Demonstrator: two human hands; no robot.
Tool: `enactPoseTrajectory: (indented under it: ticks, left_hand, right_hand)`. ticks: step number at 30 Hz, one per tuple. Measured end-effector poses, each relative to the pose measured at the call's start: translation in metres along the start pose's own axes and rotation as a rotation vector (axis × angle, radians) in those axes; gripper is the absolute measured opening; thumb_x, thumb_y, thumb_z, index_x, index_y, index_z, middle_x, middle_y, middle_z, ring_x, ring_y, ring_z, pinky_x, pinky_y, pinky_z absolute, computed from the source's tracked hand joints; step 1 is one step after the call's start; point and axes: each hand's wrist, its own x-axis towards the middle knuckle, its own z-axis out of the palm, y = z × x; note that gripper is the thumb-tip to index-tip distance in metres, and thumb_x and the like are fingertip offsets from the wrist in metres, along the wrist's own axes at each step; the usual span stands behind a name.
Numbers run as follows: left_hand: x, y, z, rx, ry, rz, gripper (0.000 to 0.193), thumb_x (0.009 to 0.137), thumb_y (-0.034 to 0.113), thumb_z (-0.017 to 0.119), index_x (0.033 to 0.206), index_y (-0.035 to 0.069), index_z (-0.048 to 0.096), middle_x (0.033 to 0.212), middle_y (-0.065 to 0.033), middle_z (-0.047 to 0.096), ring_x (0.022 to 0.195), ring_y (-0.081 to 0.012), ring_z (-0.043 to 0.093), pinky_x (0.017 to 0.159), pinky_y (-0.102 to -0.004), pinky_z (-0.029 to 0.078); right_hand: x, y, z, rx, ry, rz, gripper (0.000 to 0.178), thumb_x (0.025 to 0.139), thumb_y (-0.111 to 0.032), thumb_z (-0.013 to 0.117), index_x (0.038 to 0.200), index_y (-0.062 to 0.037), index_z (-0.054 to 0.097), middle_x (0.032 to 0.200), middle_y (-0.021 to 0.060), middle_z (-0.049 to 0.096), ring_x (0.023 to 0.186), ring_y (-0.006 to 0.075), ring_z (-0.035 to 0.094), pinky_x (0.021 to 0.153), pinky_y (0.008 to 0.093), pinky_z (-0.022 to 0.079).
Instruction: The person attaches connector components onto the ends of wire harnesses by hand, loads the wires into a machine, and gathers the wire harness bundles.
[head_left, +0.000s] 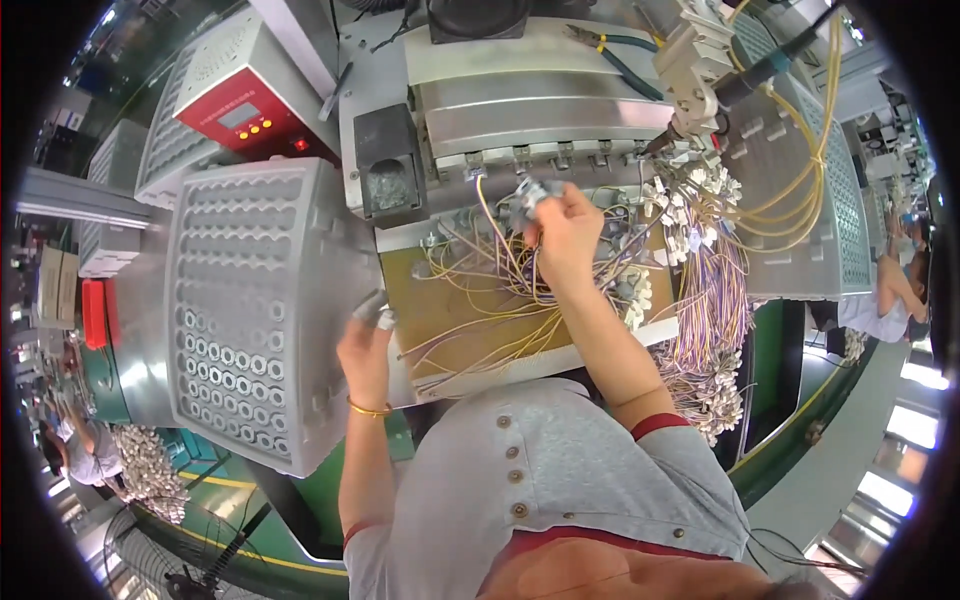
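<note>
My right hand (567, 235) is over the wire bundle, in front of the metal fixture (540, 110). Its fingers close around a small grey, metallic-looking piece (530, 198), blurred and partly covered by the fingertips. Beside the tray's right side is my left hand (364, 345), thumb and finger close together. Grey and white coverings show at its fingertips; whatever lies between them is too small to name. Purple and yellow wires (515, 255) with connectors spread across the tan work board (440, 345). One wire (482, 190) runs up to a clip on the fixture's front edge.
A pale plastic tray (300, 250) with rows of ring-shaped parts stands at left, before a red control box (262, 118). Pliers (625, 68) lie on the fixture. A soldering-iron-like tool (770, 65) hangs at upper right. Wire bundles (710, 310) with white connectors hang over the right edge.
</note>
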Motion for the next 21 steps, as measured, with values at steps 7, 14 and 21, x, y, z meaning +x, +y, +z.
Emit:
enactPoseTrajectory:
  ticks: [7, 14, 21]
  left_hand:
    - [-0.021, -0.051, -0.046, 0.223, -0.01, -0.202, 0.03, 0.08, 0.005, 0.054, 0.109, -0.002, 0.052, 0.094, -0.0018, 0.057, 0.082, -0.0062, 0.051, 0.069, -0.0184, 0.04]
    - [-0.032, -0.079, -0.046, 0.59, -0.132, -0.203, 0.029, 0.076, 0.008, 0.059, 0.104, -0.001, 0.056, 0.083, -0.0009, 0.061, 0.07, -0.0052, 0.052, 0.061, -0.0199, 0.042]
    - [-0.028, -0.006, -0.021, 0.649, 0.033, 0.152, 0.02, 0.074, 0.003, 0.062, 0.093, -0.004, 0.061, 0.075, -0.0039, 0.062, 0.06, -0.0081, 0.054, 0.056, -0.021, 0.044]
  right_hand:
    - [0.011, 0.008, -0.001, -0.027, 0.126, -0.107, 0.009, 0.073, -0.002, 0.05, 0.065, 0.0015, 0.048, 0.053, 0.006, 0.049, 0.037, 0.0133, 0.046, 0.035, 0.0256, 0.037]
    - [0.018, 0.013, 0.016, 0.084, 0.131, -0.045, 0.017, 0.077, -0.01, 0.047, 0.075, 0.0067, 0.052, 0.068, 0.0152, 0.058, 0.053, 0.0231, 0.059, 0.051, 0.0296, 0.05]
    - [0.007, -0.008, -0.015, -0.761, 0.046, -0.36, 0.013, 0.078, -0.011, 0.052, 0.077, 0.0003, 0.058, 0.065, 0.0063, 0.06, 0.053, 0.0109, 0.056, 0.048, 0.0226, 0.043]
